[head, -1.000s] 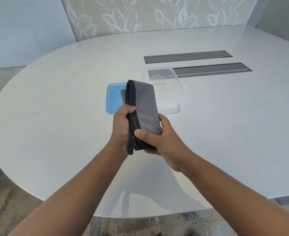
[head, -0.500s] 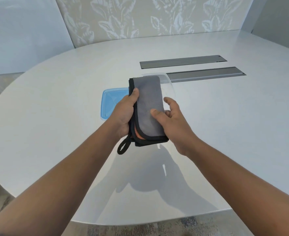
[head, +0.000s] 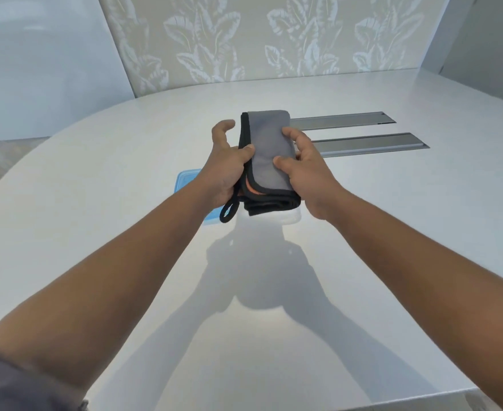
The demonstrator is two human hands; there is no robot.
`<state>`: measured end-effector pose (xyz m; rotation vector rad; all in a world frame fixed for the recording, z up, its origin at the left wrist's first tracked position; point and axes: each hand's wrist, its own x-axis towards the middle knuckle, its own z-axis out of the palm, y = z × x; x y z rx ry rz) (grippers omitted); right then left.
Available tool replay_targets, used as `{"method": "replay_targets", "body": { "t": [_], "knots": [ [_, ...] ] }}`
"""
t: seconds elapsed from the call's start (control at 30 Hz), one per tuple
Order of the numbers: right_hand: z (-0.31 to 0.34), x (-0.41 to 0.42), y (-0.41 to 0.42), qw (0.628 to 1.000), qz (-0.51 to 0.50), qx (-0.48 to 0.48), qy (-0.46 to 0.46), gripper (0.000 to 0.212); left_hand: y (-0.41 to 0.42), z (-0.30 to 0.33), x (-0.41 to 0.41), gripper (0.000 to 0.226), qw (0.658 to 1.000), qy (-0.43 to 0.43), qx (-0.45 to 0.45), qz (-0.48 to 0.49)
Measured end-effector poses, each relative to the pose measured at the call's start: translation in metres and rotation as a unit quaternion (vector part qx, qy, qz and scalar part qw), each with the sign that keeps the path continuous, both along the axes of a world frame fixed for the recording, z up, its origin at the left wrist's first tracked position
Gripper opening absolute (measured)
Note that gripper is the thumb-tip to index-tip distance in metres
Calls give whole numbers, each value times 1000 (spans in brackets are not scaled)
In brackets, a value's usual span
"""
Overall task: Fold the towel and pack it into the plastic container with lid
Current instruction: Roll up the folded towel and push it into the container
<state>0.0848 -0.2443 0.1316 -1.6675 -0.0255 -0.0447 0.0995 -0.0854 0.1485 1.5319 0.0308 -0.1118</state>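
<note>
Far left on the white table (head: 81, 232), a blue lid (head: 185, 180) is seen, partly hidden behind the left forearm; it is off the container, so closing is not yet done. Next, the left hand (head: 225, 167): thumb is pressed on the towel's left black-trimmed edge, w/ the other fingers (head: 223, 127) spread and lifted clear of the cloth. In the middle, the folded towel (head: 266, 155) is held above the table btw. both hands, grey face up, orange inner layer showing at the near corner, a black hang loop (head: 228, 213) dangling below. Folding is judged approx. complete. Under the towel only a clear corner of the plastic container (head: 291, 219) is visible; whether the towel touches it can't be told. To the right, the right hand (head: 305, 170) is clamped on the towel's right edge, thumb on top. Farther right, two cable slots (head: 369, 143) are set in the tabletop. Left to do: towel lowered in, lid fitted.
</note>
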Motion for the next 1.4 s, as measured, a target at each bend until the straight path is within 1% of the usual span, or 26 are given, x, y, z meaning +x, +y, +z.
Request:
{"method": "replay_targets", "body": {
  "t": [0.07,0.13,0.2,0.27,0.4,0.6,0.77,0.9,1.0,1.1,1.17,1.3,1.4],
  "knots": [
    [6,17,-3,1000,-6,5,11,57,2,3,18,39,1000,-28,4,-14],
    [12,30,-6,999,-12,9,31,52,2,6,33,36,999,-37,7,-26],
    [14,42,-8,999,-22,-3,40,47,2,7,48,40,998,-35,19,-39],
    [16,53,-11,998,-31,-29,36,45,2,8,59,46,997,-37,49,-45],
    [17,74,-14,997,-34,-72,25,45,-1,4,78,54,993,-72,86,-28],
    [6,98,-17,992,-25,-120,10,44,-7,-13,98,55,981,-127,145,14],
    [-8,110,-19,988,-30,-148,6,42,-13,-29,110,55,969,-149,195,20],
    [-20,117,-19,984,-29,-175,18,43,-13,-38,118,55,960,-142,240,6],
    [-34,128,-22,975,-29,-221,16,43,-11,-44,123,59,945,-119,304,-5],
    [-41,130,-23,956,-30,-291,24,37,-9,-49,124,56,916,-108,386,-20],
    [-46,131,-25,937,-36,-347,24,36,-7,-52,126,54,902,-111,417,-31],
    [-47,132,-22,885,-38,-464,5,39,-7,-54,130,52,869,-106,480,-49],
    [-50,134,-18,840,-24,-542,-3,36,-10,-56,134,40,833,-114,539,-58]
  ]
}}
